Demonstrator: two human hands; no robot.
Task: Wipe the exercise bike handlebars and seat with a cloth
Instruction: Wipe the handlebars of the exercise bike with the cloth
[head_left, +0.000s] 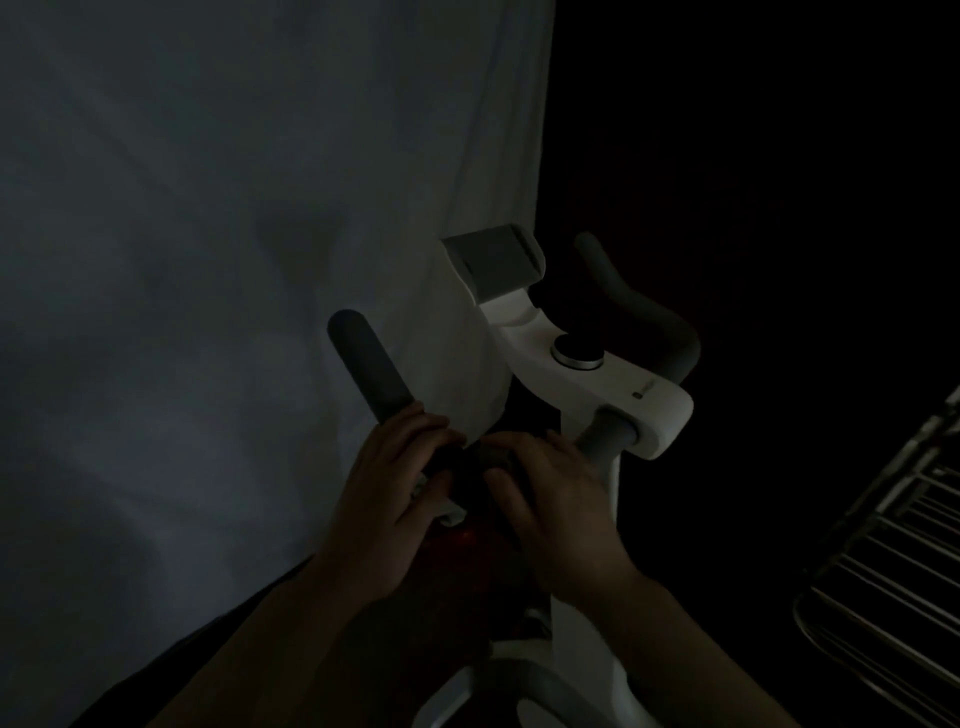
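The scene is very dark. A white exercise bike (576, 364) stands at centre right with grey handlebars: the left handlebar grip (366, 364) points up-left and the right handlebar (639, 306) curves away. My left hand (395, 483) curls round the base of the left grip, with a bit of pale cloth (449, 512) showing under its fingers. My right hand (545, 499) lies over the dark bar beside it, fingers curled on it. The seat is out of view.
A large white sheet or curtain (234, 260) hangs on the left and drapes against the bike's console (493, 260). A round knob (576, 351) sits on the stem. A wire drying rack (893, 571) stands at the right edge.
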